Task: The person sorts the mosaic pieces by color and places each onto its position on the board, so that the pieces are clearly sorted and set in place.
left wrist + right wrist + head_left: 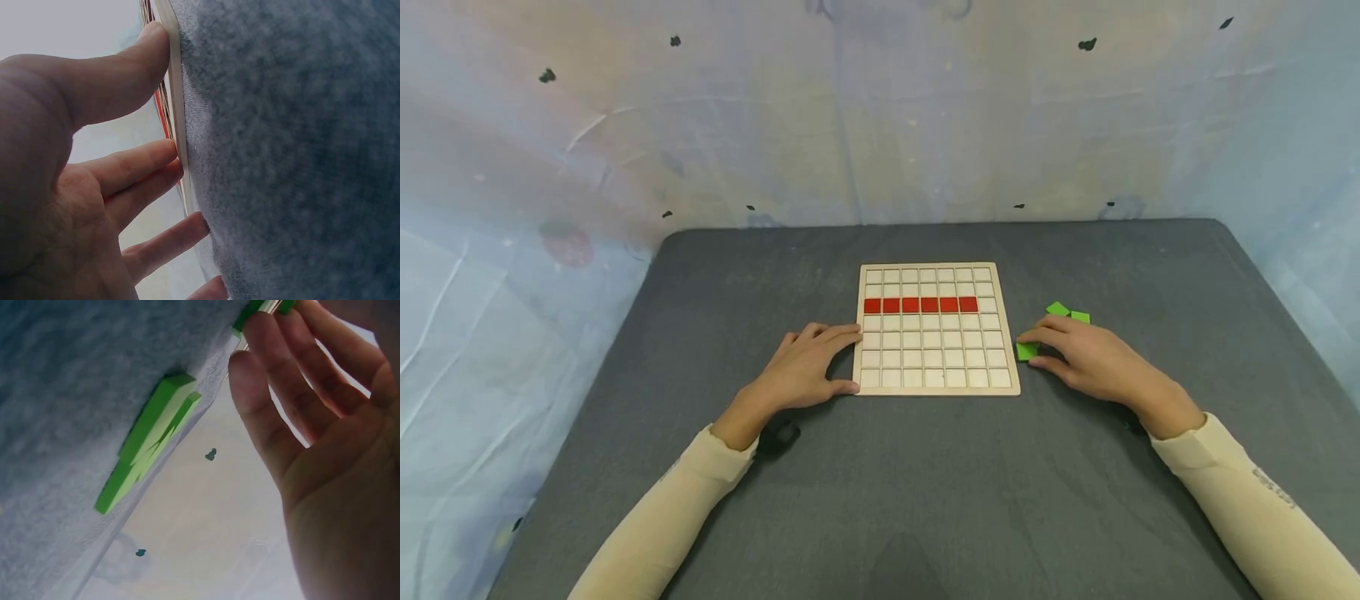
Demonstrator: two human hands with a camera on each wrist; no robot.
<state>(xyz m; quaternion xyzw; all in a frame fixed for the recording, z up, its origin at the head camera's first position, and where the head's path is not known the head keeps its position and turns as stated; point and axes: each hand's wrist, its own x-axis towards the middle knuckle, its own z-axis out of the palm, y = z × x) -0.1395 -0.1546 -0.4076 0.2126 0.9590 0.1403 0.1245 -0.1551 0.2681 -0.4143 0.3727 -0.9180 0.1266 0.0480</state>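
Note:
A wooden grid board (932,391) lies flat on the grey table, with several red square tiles (929,305) in a row in its third row of cells from the back. At the board's left edge is my left hand (801,367), fingers fairly straight; its thumb and fingertips touch the wooden rim (178,94). Just off the right edge, my right hand (1086,358) pinches a green square tile (1026,352) between thumb and fingers. Beyond that hand lie more green tiles (1057,309), partly hidden by it; the right wrist view shows green tiles (156,422) on the table.
The grey cloth-covered table (910,483) extends around the board. A pale patterned curtain (880,125) hangs behind and at both sides. A small dark object (781,435) shows beside the left wrist.

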